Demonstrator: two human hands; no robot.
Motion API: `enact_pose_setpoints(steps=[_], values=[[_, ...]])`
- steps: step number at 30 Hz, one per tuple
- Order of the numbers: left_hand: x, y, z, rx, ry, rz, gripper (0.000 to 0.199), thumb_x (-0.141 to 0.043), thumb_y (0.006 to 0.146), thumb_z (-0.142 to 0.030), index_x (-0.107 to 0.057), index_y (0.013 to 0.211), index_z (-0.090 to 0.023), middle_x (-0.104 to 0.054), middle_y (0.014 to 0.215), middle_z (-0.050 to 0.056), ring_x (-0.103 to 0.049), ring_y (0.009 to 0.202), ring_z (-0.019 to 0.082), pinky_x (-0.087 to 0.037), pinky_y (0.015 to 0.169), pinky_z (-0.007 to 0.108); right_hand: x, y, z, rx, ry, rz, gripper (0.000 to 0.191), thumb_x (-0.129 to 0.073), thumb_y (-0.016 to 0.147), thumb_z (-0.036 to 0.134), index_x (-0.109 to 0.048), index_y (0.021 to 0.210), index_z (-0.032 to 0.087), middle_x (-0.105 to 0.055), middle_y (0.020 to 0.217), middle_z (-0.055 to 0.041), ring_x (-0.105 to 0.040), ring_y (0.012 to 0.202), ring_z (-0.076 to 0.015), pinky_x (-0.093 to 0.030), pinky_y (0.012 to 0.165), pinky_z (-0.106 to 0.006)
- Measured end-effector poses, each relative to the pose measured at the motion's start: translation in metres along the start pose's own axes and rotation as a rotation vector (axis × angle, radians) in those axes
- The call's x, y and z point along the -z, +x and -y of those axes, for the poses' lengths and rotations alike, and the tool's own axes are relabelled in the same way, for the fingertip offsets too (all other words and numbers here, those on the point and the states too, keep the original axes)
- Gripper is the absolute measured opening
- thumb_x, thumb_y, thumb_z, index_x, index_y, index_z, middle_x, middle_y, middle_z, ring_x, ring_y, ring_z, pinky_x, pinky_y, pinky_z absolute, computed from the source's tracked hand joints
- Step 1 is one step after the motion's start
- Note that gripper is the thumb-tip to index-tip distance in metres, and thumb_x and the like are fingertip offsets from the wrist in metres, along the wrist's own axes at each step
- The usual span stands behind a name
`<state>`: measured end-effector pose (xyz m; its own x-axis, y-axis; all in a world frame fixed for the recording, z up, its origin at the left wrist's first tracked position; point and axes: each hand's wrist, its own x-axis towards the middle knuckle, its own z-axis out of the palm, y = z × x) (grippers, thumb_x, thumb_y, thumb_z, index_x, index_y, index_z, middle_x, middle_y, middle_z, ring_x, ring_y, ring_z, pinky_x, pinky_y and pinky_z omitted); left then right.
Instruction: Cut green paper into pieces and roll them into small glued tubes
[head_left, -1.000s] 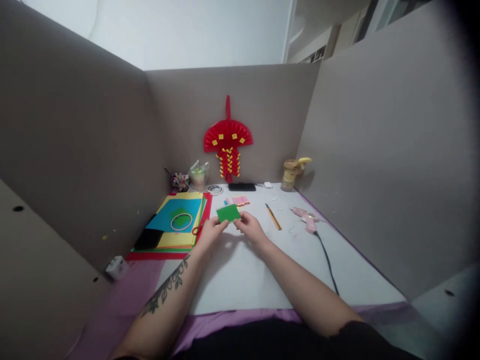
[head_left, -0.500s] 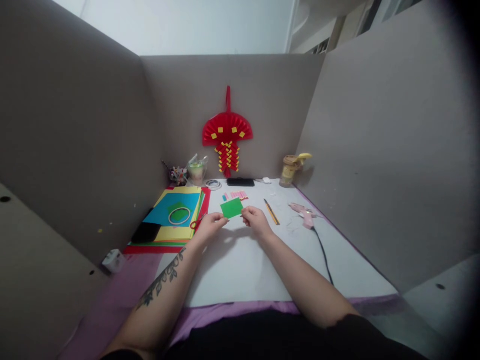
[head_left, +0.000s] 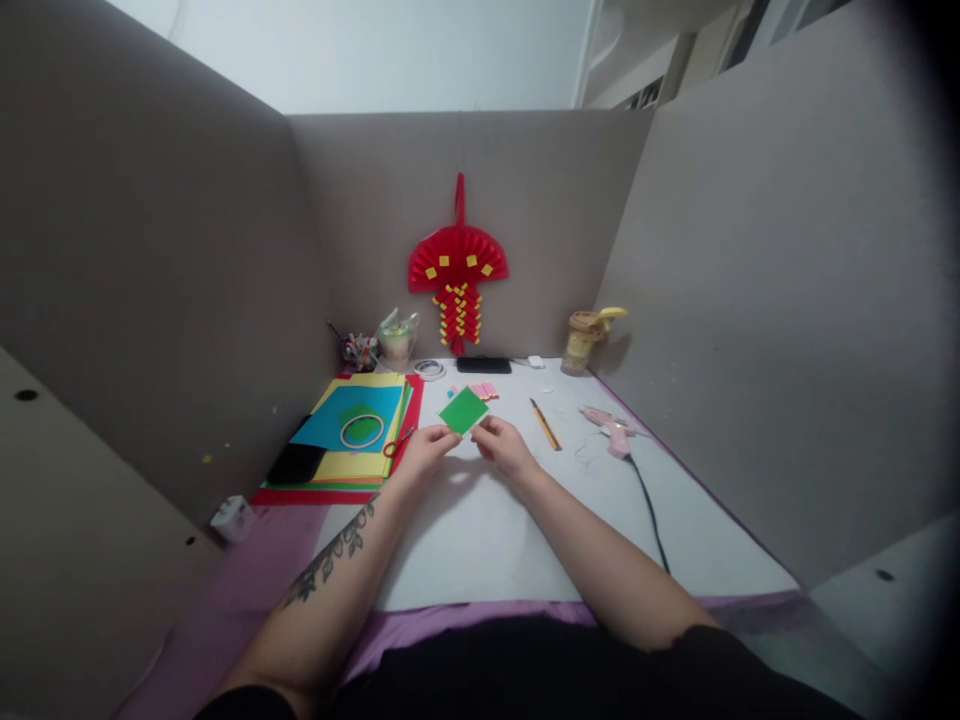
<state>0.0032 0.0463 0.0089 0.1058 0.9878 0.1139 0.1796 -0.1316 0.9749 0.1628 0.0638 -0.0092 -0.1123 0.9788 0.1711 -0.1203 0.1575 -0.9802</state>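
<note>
A small green card (head_left: 463,409) with a pale edge is held up over the white table, turned so that one corner points down. My left hand (head_left: 429,447) pinches it near its lower edge on the left. The fingers of my right hand (head_left: 504,447) are closed at its lower right side. Behind the card lie small pink strips (head_left: 486,391) on the table. Red-handled scissors (head_left: 397,443) rest just left of my left hand, by the paper stack. A yellow cutter (head_left: 545,424) lies to the right of my right hand.
Coloured paper sheets (head_left: 315,415) with a ring (head_left: 362,431) on top lie at the left. A pink glue gun (head_left: 616,434) with a black cord is at the right. Cups, a pen holder (head_left: 358,350) and a phone (head_left: 484,366) line the back. A red fan ornament (head_left: 458,262) hangs behind.
The green card has rotated from nearly level to a diamond-like angle. My right hand has shifted slightly left, closer to my left hand. The view has moved a little.
</note>
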Motion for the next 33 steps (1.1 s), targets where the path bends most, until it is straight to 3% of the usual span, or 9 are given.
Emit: enact_pose_setpoints(steps=[4, 9, 13, 15, 18, 23, 33], values=[[-0.002, -0.002, -0.001, 0.011, 0.030, 0.031, 0.024, -0.061, 0.066, -0.038, -0.054, 0.061, -0.015, -0.041, 0.051, -0.006, -0.034, 0.049, 0.007, -0.025, 0.048, 0.021, -0.006, 0.000, -0.004, 0.009, -0.036, -0.031, 0.024, -0.061, 0.067, 0.035, -0.047, 0.058, 0.018, -0.044, 0.043, 0.0064, -0.034, 0.039, -0.0070, -0.024, 0.039, -0.020], [-0.002, -0.002, 0.001, 0.080, 0.104, 0.022, 0.027, -0.062, 0.065, -0.041, -0.057, 0.060, -0.015, -0.040, 0.048, -0.006, -0.033, 0.045, 0.008, -0.022, 0.044, 0.021, -0.005, -0.003, -0.001, 0.045, -0.129, -0.022, 0.025, -0.055, 0.073, 0.038, -0.045, 0.060, 0.019, -0.042, 0.046, 0.0063, -0.034, 0.041, -0.0082, -0.027, 0.041, -0.021], [-0.001, -0.001, 0.001, 0.056, 0.153, -0.044, 0.028, -0.061, 0.065, -0.042, -0.057, 0.058, -0.015, -0.039, 0.046, -0.006, -0.034, 0.045, 0.008, -0.023, 0.045, 0.022, -0.004, -0.011, 0.008, 0.366, -0.440, -0.169, 0.012, -0.055, 0.076, 0.030, -0.052, 0.072, 0.019, -0.052, 0.067, 0.0008, -0.048, 0.061, -0.0129, -0.040, 0.058, -0.025], [-0.001, -0.001, -0.001, 0.027, 0.173, -0.082, 0.027, -0.060, 0.066, -0.040, -0.056, 0.057, -0.015, -0.040, 0.046, -0.006, -0.035, 0.046, 0.009, -0.025, 0.046, 0.022, -0.005, -0.015, 0.011, 0.529, -0.599, -0.141, 0.007, -0.052, 0.079, 0.025, -0.056, 0.077, 0.019, -0.056, 0.077, -0.0028, -0.052, 0.074, -0.0157, -0.042, 0.067, -0.027], [-0.002, -0.002, -0.004, -0.031, 0.218, -0.120, 0.025, -0.060, 0.066, -0.035, -0.055, 0.054, -0.015, -0.044, 0.048, -0.004, -0.041, 0.050, 0.010, -0.029, 0.049, 0.022, -0.006, -0.018, 0.013, 0.629, -0.753, -0.080, 0.013, -0.048, 0.082, 0.020, -0.061, 0.082, 0.019, -0.059, 0.081, -0.0054, -0.054, 0.082, -0.0179, -0.043, 0.074, -0.029], [-0.003, -0.003, -0.004, -0.231, 0.326, -0.157, 0.013, -0.057, 0.068, -0.026, -0.060, 0.061, -0.015, -0.058, 0.062, 0.001, -0.052, 0.064, 0.015, -0.037, 0.060, 0.024, -0.008, -0.019, 0.012, 0.607, -0.840, -0.070, 0.017, -0.049, 0.082, 0.017, -0.066, 0.082, 0.020, -0.061, 0.080, -0.0060, -0.055, 0.082, -0.0187, -0.042, 0.078, -0.030], [0.001, -0.006, -0.002, -0.480, 0.611, -0.091, 0.013, -0.054, 0.077, -0.023, -0.065, 0.076, -0.017, -0.060, 0.081, 0.004, -0.055, 0.078, 0.017, -0.040, 0.070, 0.025, -0.011, -0.020, 0.011, 0.544, -0.872, -0.051, 0.016, -0.052, 0.078, 0.015, -0.068, 0.077, 0.019, -0.060, 0.076, -0.0041, -0.054, 0.076, -0.0164, -0.042, 0.074, -0.027]])
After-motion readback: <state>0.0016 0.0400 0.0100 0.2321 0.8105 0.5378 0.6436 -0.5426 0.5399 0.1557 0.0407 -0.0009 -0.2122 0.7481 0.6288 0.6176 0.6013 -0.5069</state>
